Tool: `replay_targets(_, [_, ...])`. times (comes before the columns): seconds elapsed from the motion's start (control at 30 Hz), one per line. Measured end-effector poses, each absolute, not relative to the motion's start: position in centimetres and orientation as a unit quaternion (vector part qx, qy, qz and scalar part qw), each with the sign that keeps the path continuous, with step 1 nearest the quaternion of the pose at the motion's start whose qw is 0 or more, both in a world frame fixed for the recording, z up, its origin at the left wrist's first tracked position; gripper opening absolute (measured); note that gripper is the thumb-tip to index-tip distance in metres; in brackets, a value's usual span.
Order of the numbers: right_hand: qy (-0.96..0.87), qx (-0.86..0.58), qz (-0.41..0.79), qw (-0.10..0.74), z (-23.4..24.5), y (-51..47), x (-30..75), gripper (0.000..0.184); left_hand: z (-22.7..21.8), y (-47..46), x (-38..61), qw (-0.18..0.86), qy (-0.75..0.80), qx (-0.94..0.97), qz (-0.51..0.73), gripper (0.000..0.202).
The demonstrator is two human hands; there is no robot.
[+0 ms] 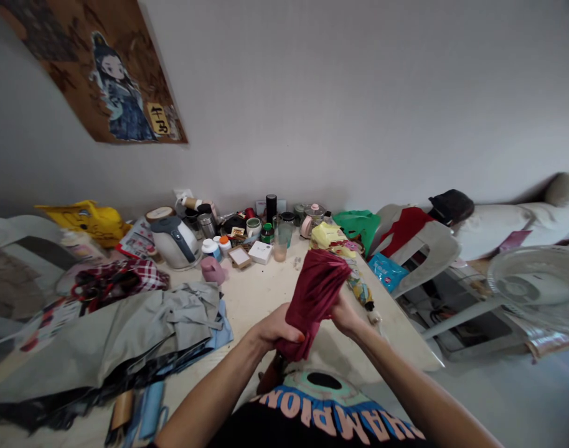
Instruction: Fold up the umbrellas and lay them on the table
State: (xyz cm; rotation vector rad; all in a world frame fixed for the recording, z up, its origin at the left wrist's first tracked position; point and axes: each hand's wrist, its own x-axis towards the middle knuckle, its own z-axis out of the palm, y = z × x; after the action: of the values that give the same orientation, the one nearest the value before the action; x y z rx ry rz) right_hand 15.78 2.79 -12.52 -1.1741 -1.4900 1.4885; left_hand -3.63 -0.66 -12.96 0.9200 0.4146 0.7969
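A dark red umbrella (318,283), its cloth bunched and folded together, is held tilted above the table in front of my body. My left hand (282,326) wraps round its lower part, thumb across the cloth. My right hand (344,314) grips the cloth from the other side; its fingers are partly hidden behind the folds. A brown handle (271,375) shows below, close to my shirt. To the left lies a loosely folded grey umbrella (126,333). Beside it are a tan handle (122,407) and a blue handle (151,407).
Along the wall side of the table (251,305) stand an electric kettle (175,241), a pink cup (213,270), a white box (261,252) and several bottles. Right of the umbrella lie a yellow bag (329,236) and a blue packet (388,270). A fan (536,286) stands at the right.
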Motion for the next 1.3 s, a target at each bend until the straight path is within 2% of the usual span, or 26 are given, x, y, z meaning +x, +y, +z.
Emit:
replay_targets(0.17, [-0.561, -0.448, 0.604, 0.348, -13.6, 2.1, 14.3, 0.029, -13.4, -1.2, -4.9, 0.785, 0.233, 0.360, 0.446, 0.068])
replay_targets(0.37, [-0.556, -0.467, 0.595, 0.345, -14.6, 2.3, 13.2, 0.032, -12.3, -1.8, -5.9, 0.778, 0.231, 0.357, 0.462, 0.052])
replay_targets(0.47, [-0.582, -0.472, 0.568, 0.339, -13.2, 1.8, 13.1, 0.024, -12.3, -1.6, -6.7, 0.767, 0.246, 0.344, 0.483, 0.045])
replay_targets(0.6, [-0.614, -0.481, 0.518, 0.351, -10.2, 0.6, 12.7, 0.021, -12.1, -0.9, -7.6, 0.764, 0.242, 0.381, 0.462, 0.046])
replay_targets(0.8, [-0.559, -0.520, 0.553, 0.333, -8.5, 0.6, 12.0, 0.023, -11.8, -0.3, -7.4, 0.761, 0.241, 0.403, 0.448, 0.041])
replay_targets(0.9, [-0.564, -0.535, 0.537, 0.328, -8.5, 0.7, 12.2, 0.025, -11.9, -0.2, -7.3, 0.760, 0.247, 0.405, 0.444, 0.043])
replay_targets(1.1, [-0.600, -0.458, 0.573, 0.320, -7.6, 0.0, 12.7, 0.023, -11.8, -0.1, -7.4, 0.750, 0.270, 0.409, 0.444, 0.046])
replay_targets(1.3, [-0.662, -0.459, 0.505, 0.310, -7.8, -0.2, 12.2, 0.024, -11.7, -0.3, -7.3, 0.738, 0.295, 0.407, 0.449, 0.053])
